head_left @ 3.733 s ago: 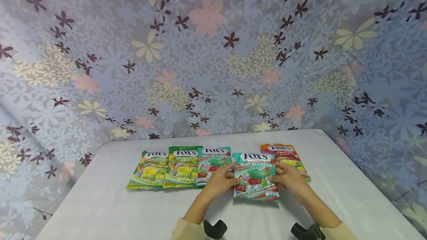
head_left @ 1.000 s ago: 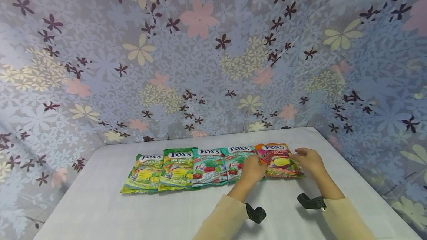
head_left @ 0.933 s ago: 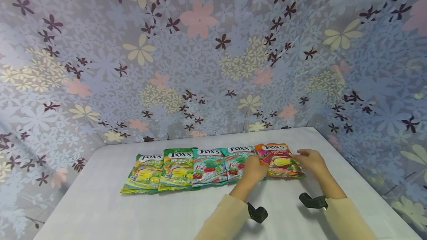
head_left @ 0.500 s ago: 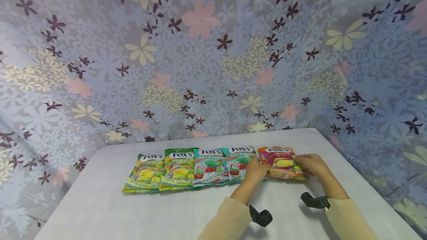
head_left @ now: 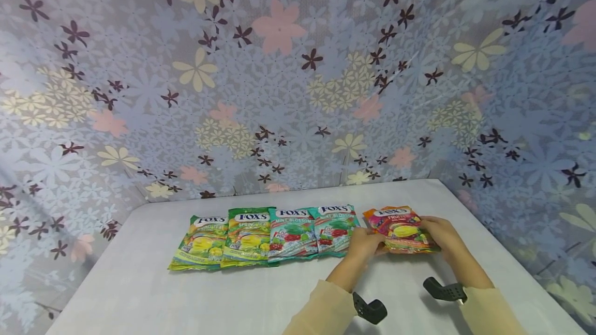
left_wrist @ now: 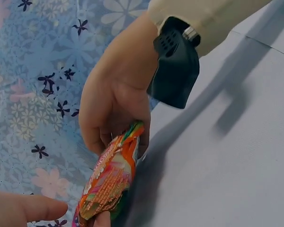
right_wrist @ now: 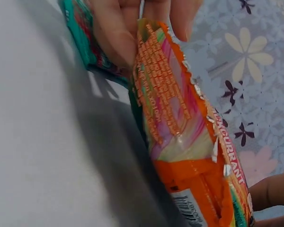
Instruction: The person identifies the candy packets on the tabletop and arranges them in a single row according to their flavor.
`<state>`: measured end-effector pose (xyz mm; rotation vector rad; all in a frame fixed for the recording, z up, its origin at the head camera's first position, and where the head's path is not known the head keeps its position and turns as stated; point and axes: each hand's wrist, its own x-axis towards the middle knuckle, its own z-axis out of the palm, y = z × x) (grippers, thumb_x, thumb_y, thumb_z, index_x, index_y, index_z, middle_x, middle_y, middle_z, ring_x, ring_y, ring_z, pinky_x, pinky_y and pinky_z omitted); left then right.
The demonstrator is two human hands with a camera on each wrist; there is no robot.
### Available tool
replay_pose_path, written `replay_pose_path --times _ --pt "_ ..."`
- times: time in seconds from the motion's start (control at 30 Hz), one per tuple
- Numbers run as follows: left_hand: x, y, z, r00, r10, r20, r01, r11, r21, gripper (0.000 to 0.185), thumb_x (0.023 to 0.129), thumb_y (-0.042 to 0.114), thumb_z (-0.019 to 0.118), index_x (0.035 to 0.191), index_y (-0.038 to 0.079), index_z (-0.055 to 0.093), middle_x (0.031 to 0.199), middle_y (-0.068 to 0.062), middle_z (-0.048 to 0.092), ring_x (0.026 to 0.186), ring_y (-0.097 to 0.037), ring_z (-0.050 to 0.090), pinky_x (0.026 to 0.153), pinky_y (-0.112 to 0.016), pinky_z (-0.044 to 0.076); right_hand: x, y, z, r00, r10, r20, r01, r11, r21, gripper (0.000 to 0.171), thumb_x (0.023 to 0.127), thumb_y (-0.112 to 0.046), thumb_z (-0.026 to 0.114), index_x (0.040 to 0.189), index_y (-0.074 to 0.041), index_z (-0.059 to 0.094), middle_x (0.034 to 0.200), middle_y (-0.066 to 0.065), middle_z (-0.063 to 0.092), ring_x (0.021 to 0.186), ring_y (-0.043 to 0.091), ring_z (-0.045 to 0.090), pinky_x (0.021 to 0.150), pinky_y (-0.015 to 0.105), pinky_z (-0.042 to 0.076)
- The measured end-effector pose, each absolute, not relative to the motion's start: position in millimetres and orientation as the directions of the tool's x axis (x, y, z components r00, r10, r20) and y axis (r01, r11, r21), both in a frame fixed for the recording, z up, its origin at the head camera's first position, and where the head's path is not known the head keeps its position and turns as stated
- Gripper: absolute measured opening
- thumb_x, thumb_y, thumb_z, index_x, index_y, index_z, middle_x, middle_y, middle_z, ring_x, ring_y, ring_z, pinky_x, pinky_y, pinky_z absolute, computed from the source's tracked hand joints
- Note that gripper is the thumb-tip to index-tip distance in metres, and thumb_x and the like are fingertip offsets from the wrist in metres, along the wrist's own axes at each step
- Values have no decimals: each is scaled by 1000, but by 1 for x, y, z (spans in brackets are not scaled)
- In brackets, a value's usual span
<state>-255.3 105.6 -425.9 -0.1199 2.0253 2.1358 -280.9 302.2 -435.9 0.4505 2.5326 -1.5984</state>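
Observation:
Both hands hold an orange and pink bag of Fox's Fruits candy [head_left: 402, 230] at its sides, at the right end of a row of bags. My left hand [head_left: 365, 244] pinches its left edge, and my right hand [head_left: 442, 234] grips the right edge. In the right wrist view the underside of the candy bag [right_wrist: 175, 109] shows, tilted off the white table. The left wrist view has the right hand's [left_wrist: 113, 90] fingers partly hidden behind the bag. Just left of the left hand lies a teal Mint Blossom bag [head_left: 335, 226].
Leftward in the row are a second Mint Blossom bag [head_left: 292, 234] and two green Spring Tea bags, one in the middle [head_left: 247, 237] and one at the left end [head_left: 201, 242]. A flowered cloth [head_left: 298, 92] stands behind the white table [head_left: 209, 299].
Earlier, both hands held a Mint Blossom bag, which now lies in the row. Over the last second the right hand has closed on the Fruits bag, and the bag has shifted right, widening the gap.

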Motion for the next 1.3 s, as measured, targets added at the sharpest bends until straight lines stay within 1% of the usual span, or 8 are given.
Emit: replay_pose_path --times 0.13,0.3,0.5,0.67,0.9,1.07,1.2,1.3 --pt "-256 104 -427 -976 94 -199 -200 -8 980 16 88 0 64 98 -13 65 83 -10 67 77 -20 68 69 -31 57 -274 300 -430 -956 185 -228 284 385 -878 60 98 -25 39 145 11 28 144 34 27 120 41 35 89 47 36" --pt "-256 101 -428 -983 91 -160 -159 15 987 23 84 -3 64 104 -14 62 82 -10 64 74 -19 65 67 -32 57 -265 293 -424 -963 192 -190 251 370 -895 58 100 -26 39 146 8 28 144 31 30 112 34 41 77 34 40" --pt "-257 97 -428 -995 68 -69 -64 79 995 26 82 -4 66 107 -11 61 80 -8 64 69 -16 62 62 -29 55 -259 283 -418 -966 200 -163 225 341 -913 58 101 -28 38 148 5 27 144 29 32 110 31 42 76 32 41" --pt "-260 84 -427 -1000 17 16 18 140 990 32 81 1 69 111 -6 64 85 -6 66 77 -14 62 66 -28 54 -258 273 -413 -968 196 -157 211 296 -932 58 102 -27 40 149 4 27 145 27 32 110 28 43 76 29 42" --pt "-261 59 -432 -999 -3 47 47 56 997 36 82 -1 68 117 -2 64 85 -2 61 68 -13 61 62 -26 55 -258 251 -409 -972 179 -150 189 225 -956 57 100 -19 45 150 2 26 146 25 32 116 30 39 82 33 39" --pt "-261 41 -435 -998 16 60 60 28 998 36 84 -2 66 120 -2 63 86 -5 63 67 -13 61 62 -27 55 -256 238 -409 -979 145 -141 171 221 -960 56 98 -15 49 148 2 29 140 24 38 115 29 44 84 36 44" --pt "-259 28 -436 -997 28 75 76 38 996 35 86 -2 65 121 -2 63 88 -5 64 68 -11 59 61 -27 55 -256 231 -412 -983 128 -128 153 204 -967 56 95 -13 53 145 3 33 133 24 44 114 31 48 92 42 44" --pt "-258 18 -438 -996 42 85 87 43 995 37 86 -3 65 123 -3 61 90 -6 64 68 -10 58 61 -27 55 -256 225 -414 -983 137 -118 145 199 -969 54 94 -12 56 141 3 37 125 22 50 110 30 51 91 44 45"
